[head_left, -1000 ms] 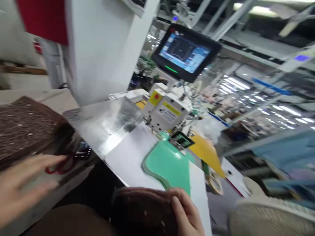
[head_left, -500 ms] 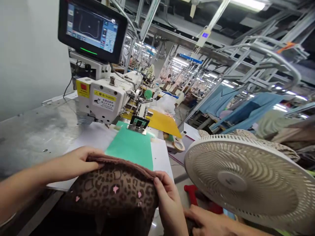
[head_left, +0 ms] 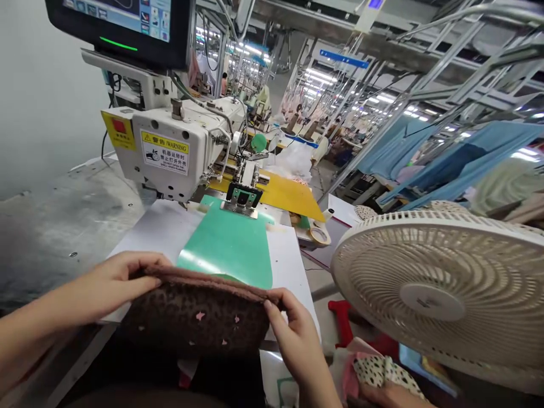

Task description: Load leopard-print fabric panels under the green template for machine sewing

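Note:
A piece of brown leopard-print fleece [head_left: 199,317] with small pink marks lies across the near edge of the white work surface [head_left: 153,229]. My left hand [head_left: 113,280] pinches its upper left edge. My right hand [head_left: 295,334] pinches its upper right edge. The fabric's top hem sits at the near end of a green template sheet [head_left: 229,243]. The green sheet runs under the presser clamp [head_left: 242,198] of a white automatic sewing machine [head_left: 170,150].
A cream fan [head_left: 442,289] stands close on the right. A monitor [head_left: 123,25] hangs above the machine. A yellow sheet [head_left: 284,195] and a tape roll [head_left: 319,235] lie behind. A bare metal tabletop [head_left: 63,215] spreads to the left. Spotted fabric [head_left: 382,371] lies at the lower right.
The view swung from the left side to face the machine. My left hand came off the scissors area and took the fabric's left edge. The fabric now lies a little flatter.

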`<state>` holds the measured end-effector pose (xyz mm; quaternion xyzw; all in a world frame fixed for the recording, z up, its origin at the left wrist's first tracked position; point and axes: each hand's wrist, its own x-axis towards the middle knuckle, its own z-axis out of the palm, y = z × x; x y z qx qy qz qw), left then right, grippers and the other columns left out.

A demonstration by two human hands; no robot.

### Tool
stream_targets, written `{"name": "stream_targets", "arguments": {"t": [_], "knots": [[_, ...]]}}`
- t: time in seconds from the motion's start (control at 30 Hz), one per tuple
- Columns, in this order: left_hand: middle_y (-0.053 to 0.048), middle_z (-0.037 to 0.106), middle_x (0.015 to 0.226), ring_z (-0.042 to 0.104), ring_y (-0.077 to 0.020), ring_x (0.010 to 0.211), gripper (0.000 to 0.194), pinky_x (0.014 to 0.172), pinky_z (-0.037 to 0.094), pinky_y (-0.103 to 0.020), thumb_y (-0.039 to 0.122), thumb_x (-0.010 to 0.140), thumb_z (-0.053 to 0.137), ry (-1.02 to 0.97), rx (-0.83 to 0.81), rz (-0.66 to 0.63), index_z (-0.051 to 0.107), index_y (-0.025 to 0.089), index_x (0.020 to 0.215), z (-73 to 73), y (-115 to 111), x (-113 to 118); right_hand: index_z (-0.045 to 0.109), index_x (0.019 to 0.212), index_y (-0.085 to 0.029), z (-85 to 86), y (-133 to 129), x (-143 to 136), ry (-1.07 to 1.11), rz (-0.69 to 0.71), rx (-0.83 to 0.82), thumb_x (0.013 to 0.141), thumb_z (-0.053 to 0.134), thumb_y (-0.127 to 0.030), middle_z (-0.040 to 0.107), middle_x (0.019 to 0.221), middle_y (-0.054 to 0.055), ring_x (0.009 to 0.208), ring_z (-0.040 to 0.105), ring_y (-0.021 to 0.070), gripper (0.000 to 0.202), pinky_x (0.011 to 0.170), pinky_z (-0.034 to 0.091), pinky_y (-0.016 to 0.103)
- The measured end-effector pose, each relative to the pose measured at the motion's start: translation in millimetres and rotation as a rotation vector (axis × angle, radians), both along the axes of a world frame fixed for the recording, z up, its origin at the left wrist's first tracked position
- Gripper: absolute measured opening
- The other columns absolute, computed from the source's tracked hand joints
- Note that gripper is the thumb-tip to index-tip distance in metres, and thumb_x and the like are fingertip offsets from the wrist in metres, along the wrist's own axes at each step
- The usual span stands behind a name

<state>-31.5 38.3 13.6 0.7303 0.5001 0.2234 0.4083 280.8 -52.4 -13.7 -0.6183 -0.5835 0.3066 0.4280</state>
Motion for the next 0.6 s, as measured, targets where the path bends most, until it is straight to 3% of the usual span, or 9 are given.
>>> {"name": "stream_targets", "arguments": {"t": [0.1,0.23,0.43,0.6], "knots": [[-0.005,0.076,0.089,0.069,-0.0261,0.085,0.029,0.072,0.055,-0.032,0.039,0.077,0.053,-0.056,-0.129,-0.065,0.072,0.022,0.090,1.8,24.3,9.7,0.066,0.084,-0.020,3.1,29.4,4.0,-0.127,-0.035,0.098,0.088,0.051,-0.039,0.063,0.081,0.004,0.077,0.056,0.0204,0.024,0.071,0.044,0.031],[-0.005,0.075,0.090,0.068,-0.0272,0.089,0.034,0.075,0.053,-0.033,0.043,0.076,0.051,-0.030,-0.052,-0.022,0.069,0.020,0.092,-6.3,48.4,32.9,0.063,0.077,-0.021,-5.7,64.4,12.0,-0.240,-0.099,0.120,0.080,0.052,-0.034,0.061,0.080,0.005,0.078,0.055,0.0227,0.017,0.071,0.044,0.034],[-0.002,0.068,0.072,0.062,-0.0238,0.072,0.040,0.064,0.044,-0.030,0.056,0.082,0.050,0.091,0.088,0.059,0.065,0.020,0.073,-17.5,52.1,45.2,0.058,0.070,-0.021,-11.1,70.1,14.6,-0.280,-0.103,0.078,0.085,0.055,-0.046,0.059,0.073,0.003,0.069,0.054,0.0207,0.029,0.064,0.042,0.032],[-0.002,0.070,0.076,0.066,-0.0225,0.075,0.036,0.066,0.049,-0.030,0.048,0.087,0.043,0.135,0.204,0.059,0.066,0.021,0.081,-19.3,57.9,41.7,0.056,0.073,-0.022,-14.0,78.9,21.5,-0.289,-0.057,0.111,0.084,0.050,-0.035,0.060,0.072,0.001,0.070,0.057,0.0195,0.018,0.065,0.044,0.030]]}}
